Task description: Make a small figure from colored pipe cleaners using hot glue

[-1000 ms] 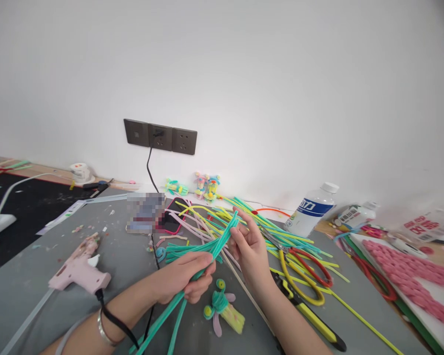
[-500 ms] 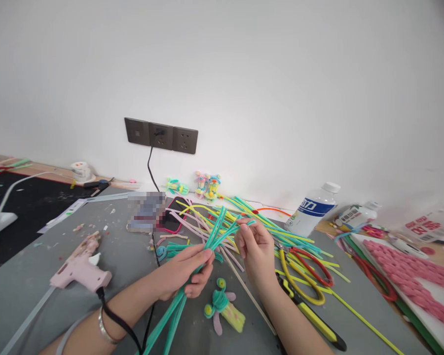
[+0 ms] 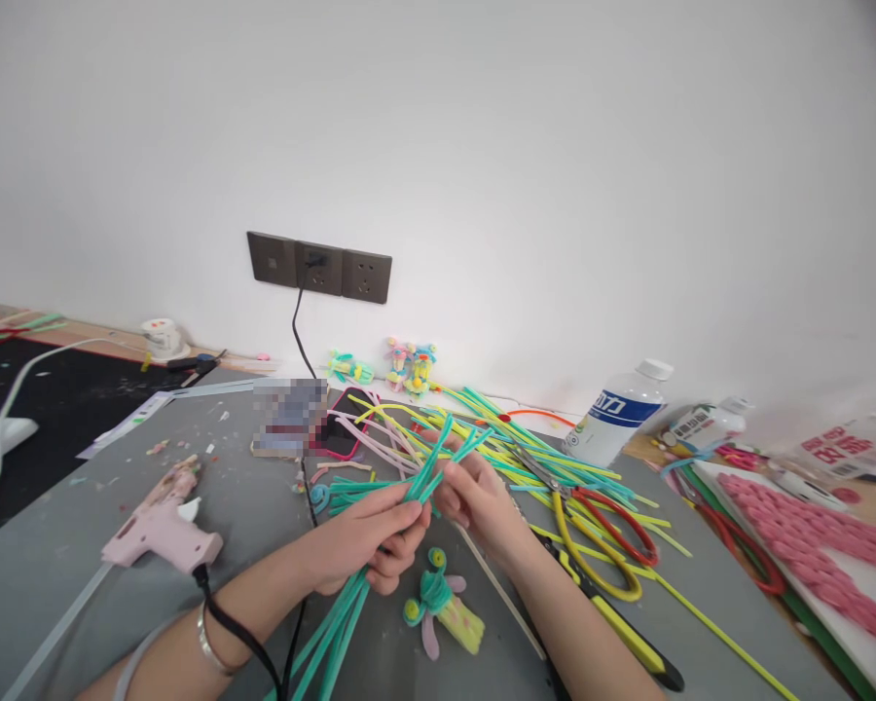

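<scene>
Closed around a bundle of teal pipe cleaners (image 3: 343, 623) is my left hand (image 3: 380, 540), with the stems' upper ends fanning out above the fingers and the lower ends hanging toward the bottom edge. My right hand (image 3: 474, 497) is beside those upper ends, its thumb and fingers pinched on the teal stems. Below the hands lies a small figure (image 3: 442, 604) of teal and yellow-green with lilac pieces. Loose yellow and teal pipe cleaners (image 3: 591, 472) are spread behind my right hand.
A pink glue gun (image 3: 164, 526) rests at left, its black cord under my left forearm. Scissors (image 3: 613, 535), yellow-black pliers (image 3: 628, 638) and a bottle (image 3: 617, 414) stand or lie at right. Behind are a phone (image 3: 340, 428), small figures (image 3: 419, 368) and wall sockets (image 3: 319, 268).
My right hand has moved left and down, close to my left hand, onto the teal stems. The stems below my left hand look more spread.
</scene>
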A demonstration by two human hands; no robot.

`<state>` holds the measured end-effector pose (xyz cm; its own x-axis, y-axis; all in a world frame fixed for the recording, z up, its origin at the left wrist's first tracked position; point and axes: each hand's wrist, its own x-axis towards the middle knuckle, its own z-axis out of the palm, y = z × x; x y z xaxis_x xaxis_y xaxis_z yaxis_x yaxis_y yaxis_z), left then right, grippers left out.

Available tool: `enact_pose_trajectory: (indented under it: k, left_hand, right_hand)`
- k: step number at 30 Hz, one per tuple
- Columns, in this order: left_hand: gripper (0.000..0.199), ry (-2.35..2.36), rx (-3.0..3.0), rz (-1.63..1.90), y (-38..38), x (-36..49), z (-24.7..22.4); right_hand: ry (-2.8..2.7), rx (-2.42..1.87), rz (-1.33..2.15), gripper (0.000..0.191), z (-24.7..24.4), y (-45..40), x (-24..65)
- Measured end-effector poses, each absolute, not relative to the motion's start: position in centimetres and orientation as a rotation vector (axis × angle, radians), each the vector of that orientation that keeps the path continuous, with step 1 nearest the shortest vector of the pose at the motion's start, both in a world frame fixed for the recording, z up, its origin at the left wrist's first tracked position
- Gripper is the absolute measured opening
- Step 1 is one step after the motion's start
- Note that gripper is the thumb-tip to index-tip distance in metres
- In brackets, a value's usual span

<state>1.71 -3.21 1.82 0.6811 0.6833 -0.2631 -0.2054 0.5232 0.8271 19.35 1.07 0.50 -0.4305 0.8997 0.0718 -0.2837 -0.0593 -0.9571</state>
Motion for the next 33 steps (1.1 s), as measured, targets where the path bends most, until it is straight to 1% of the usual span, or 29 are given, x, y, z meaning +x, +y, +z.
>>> enact_pose_trajectory:
  k: [2,4,9,13,17,20,24,28,33]
  left_hand:
    - [0.039,0.61,0.878,0.549,-3.2,1.7,1.8]
    - [0.039,0.597,0.883,0.531,-3.2,1.7,1.9]
    - [0.041,0.612,0.874,0.556,-3.1,1.5,2.7]
    - [0.04,0.61,0.888,0.536,-3.0,1.2,2.9]
    - [0.036,0.573,0.909,0.501,-2.9,1.1,2.5]
    - [0.035,0.571,0.908,0.487,-3.0,1.1,2.2]
    - [0.037,0.583,0.924,0.503,-3.0,1.3,1.8]
    - [0.039,0.581,1.07,0.609,-2.8,1.6,1.3]
    - [0.042,0.662,1.371,0.698,-2.6,1.2,1.5]
  right_hand:
    - [-1.44,-0.711,1.722,0.038,0.5,0.8,19.3]
    - [-1.469,-0.682,1.728,0.039,0.5,0.6,19.2]
    - [-1.111,-0.686,1.464,0.041,1.0,1.3,19.6]
    - [-0.907,-0.741,1.253,0.039,1.4,2.2,20.6]
    - [-0.818,-0.751,1.197,0.037,1.4,2.7,21.1]
    - [-0.941,-0.743,1.318,0.037,1.2,2.6,20.8]
    - [-1.325,-0.764,1.563,0.04,0.8,1.7,20.0]
    - [-1.512,-0.734,1.423,0.044,2.0,1.3,19.6]
    - [-1.835,-0.787,1.247,0.037,7.3,2.1,18.3]
